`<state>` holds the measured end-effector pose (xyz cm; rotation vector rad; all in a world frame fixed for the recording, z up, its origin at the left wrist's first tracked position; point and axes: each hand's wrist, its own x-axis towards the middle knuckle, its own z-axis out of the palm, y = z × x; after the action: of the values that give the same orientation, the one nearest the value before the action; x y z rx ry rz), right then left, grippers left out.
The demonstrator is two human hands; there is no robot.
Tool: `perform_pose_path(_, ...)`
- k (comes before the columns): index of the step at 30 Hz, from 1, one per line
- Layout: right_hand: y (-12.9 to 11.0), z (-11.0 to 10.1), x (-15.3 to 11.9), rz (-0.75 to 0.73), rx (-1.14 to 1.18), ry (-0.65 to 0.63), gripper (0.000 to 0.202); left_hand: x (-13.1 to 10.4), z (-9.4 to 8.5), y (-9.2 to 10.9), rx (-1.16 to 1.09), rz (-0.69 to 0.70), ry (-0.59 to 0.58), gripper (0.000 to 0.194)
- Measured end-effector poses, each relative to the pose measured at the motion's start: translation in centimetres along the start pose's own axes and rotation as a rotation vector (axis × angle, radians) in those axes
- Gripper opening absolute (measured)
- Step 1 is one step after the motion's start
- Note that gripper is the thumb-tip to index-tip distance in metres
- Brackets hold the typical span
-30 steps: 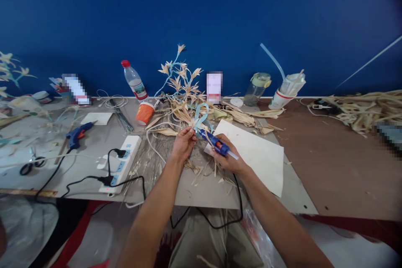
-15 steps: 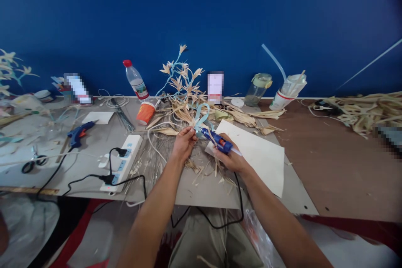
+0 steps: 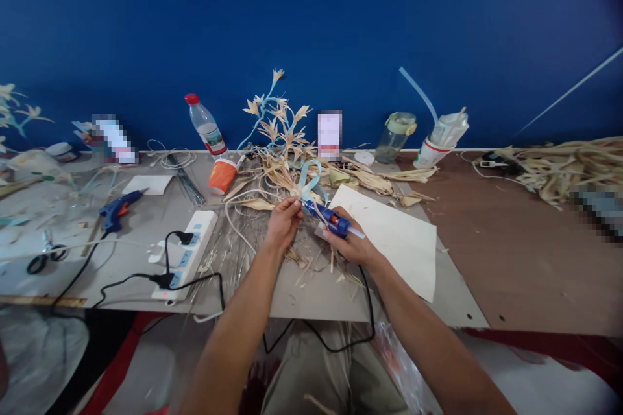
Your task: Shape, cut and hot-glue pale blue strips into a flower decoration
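My right hand (image 3: 354, 243) is wrapped around a blue hot glue gun (image 3: 335, 223), with a whitish glue stick (image 3: 357, 232) poking out of its back end. The gun's nozzle points left, close to the fingertips of my left hand (image 3: 283, 225). Those fingers are pinched at the lower end of a light-blue ribbon (image 3: 311, 172), which loops upward. Exactly what lies between the fingertips is mostly hidden. Just behind are dried husk strips (image 3: 277, 172) and a branch of pale husk flowers (image 3: 277, 126) on light-blue stems.
A white power strip (image 3: 187, 256) with black plugs lies left, near a second glue gun (image 3: 114, 211) and scissors (image 3: 46, 253). An orange paper cup (image 3: 223, 176), bottle (image 3: 207, 126) and phone (image 3: 329, 135) stand behind. White paper (image 3: 394, 237) lies right; the gun's black cord (image 3: 370, 305) hangs over the edge.
The glue gun's nozzle has come slightly left, closer to my left fingertips. My left hand keeps its pinch. The whole view has shifted a little.
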<state>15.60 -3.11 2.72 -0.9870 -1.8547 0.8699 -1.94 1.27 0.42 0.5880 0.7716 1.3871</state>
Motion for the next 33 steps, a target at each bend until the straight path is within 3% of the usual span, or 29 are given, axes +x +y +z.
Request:
perform_pose_path(8,1.0,-0.5,-0.3,0.075,0.012,0.050,0.014,0.1,-0.3,0.1,-0.033,0.007,0.008,0.018)
perform_pose_path(14,2.0,-0.9,-0.2,0.042,-0.170,0.319,0.020,0.1,-0.2,0.1,-0.046,-0.035,0.004,0.020)
perform_pose_path(17,2.2,-1.3,-0.2,0.130,-0.365,0.396,0.027,0.0,-0.2,0.2,-0.049,-0.046,-0.020,0.021)
perform_pose_path(19,2.1,-1.9,-0.4,0.230,-0.514,0.367,0.029,0.0,-0.3,0.2,-0.056,-0.046,-0.051,0.021)
perform_pose_path(25,1.7,-3.9,-1.5,0.430,-0.865,0.105,0.035,-0.4,-0.4,0.3,-0.088,-0.062,-0.118,0.019)
perform_pose_path(30,3.0,-4.9,-2.2,0.447,-0.922,-0.026,0.042,-0.6,-0.3,0.4,-0.100,-0.081,-0.148,0.020)
perform_pose_path(33,3.2,-5.7,-2.3,0.381,-0.865,0.034,0.046,-0.8,-0.2,0.5,-0.095,-0.087,-0.146,0.020)
